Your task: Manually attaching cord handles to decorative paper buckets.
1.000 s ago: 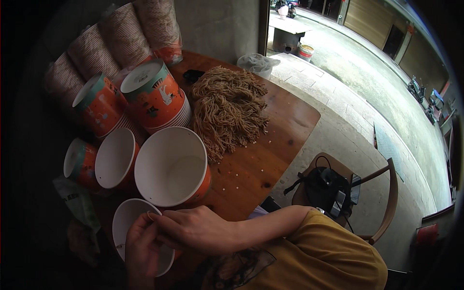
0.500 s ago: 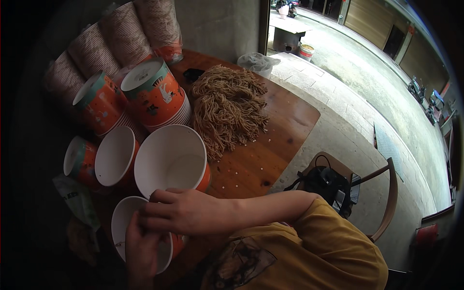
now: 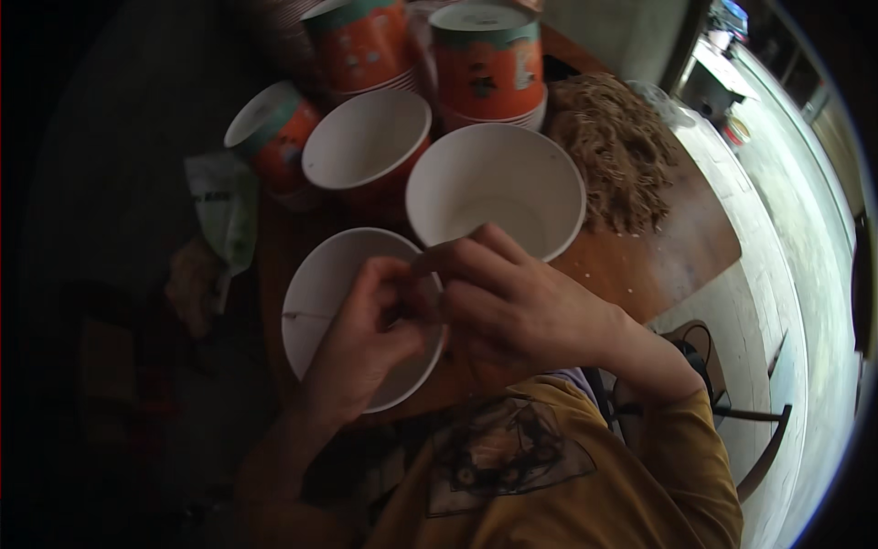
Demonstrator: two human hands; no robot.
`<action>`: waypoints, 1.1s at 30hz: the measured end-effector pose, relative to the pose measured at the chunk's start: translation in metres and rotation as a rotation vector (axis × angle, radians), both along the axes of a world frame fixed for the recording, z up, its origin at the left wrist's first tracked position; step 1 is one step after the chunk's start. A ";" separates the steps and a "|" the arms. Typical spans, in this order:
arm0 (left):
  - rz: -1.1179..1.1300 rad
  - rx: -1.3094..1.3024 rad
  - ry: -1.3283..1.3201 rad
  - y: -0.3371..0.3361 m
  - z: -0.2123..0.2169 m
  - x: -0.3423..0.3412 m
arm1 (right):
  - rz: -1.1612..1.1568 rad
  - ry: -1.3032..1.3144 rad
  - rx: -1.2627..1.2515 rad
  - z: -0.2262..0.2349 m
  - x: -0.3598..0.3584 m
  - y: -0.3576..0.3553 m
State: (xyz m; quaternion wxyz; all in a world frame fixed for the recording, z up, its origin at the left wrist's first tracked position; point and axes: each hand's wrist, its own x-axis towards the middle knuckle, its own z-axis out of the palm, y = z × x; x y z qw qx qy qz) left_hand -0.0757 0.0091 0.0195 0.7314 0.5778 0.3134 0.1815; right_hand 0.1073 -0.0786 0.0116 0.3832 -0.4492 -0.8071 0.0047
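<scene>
A white-lined paper bucket stands nearest me on the table, its mouth facing up and toward me. A thin cord end shows at its left inner wall. My left hand is over the bucket's mouth, fingers bent together near its right rim. Right against it, my right hand has its fingertips pinched at the same spot. Whatever small thing lies between the fingertips is hidden by them and blurred. Just behind is a bigger open paper bucket, partly covered by my right hand.
Another open bucket and upturned orange-and-green bucket stacks stand farther back. A heap of brown cords lies right of them on the wooden table. A green-and-white bag hangs at the left edge. A chair stands right.
The whole view has turned, so the table and buckets sit farther right and higher. Both hands stay together at the near bucket's right rim, with the left hand's fingers now more visible.
</scene>
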 end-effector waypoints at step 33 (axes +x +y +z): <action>-0.162 0.066 0.062 0.001 0.005 -0.012 | -0.190 0.393 -0.304 -0.010 -0.030 -0.021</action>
